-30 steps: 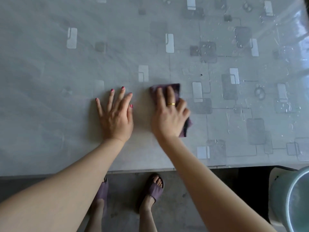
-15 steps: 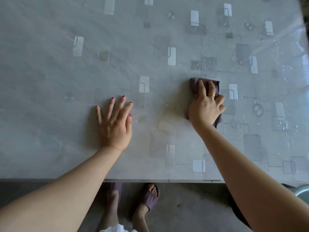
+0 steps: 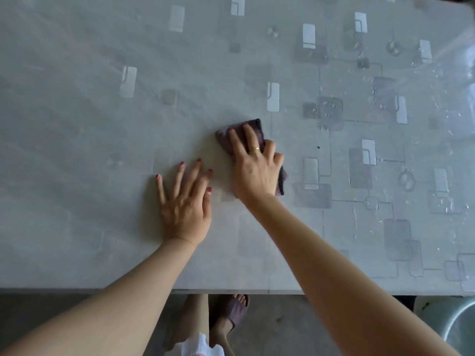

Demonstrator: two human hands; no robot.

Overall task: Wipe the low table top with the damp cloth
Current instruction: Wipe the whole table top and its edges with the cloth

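Observation:
The low table top (image 3: pixel 90 140) is grey with a pattern of pale and dark rectangles, and it fills most of the view. A folded dark purple cloth (image 3: pixel 253 128) lies on it near the middle. My right hand (image 3: pixel 254 168) presses down on the cloth, with straight fingers over it and the outer fingers curled at its right edge. My left hand (image 3: pixel 183 201) rests flat on the table just left of the cloth, fingers spread, holding nothing. Water drops and wet streaks (image 3: pixel 380 206) cover the right part of the table.
The table's near edge (image 3: pixel 231 291) runs across the bottom, with the floor and my feet in purple slippers (image 3: pixel 231 310) below it. A metal basin (image 3: pixel 452 322) stands on the floor at the bottom right corner.
My right hand has slid the cloth back to the left, from the right of centre to just beside my left hand. My left hand has stayed flat on the table.

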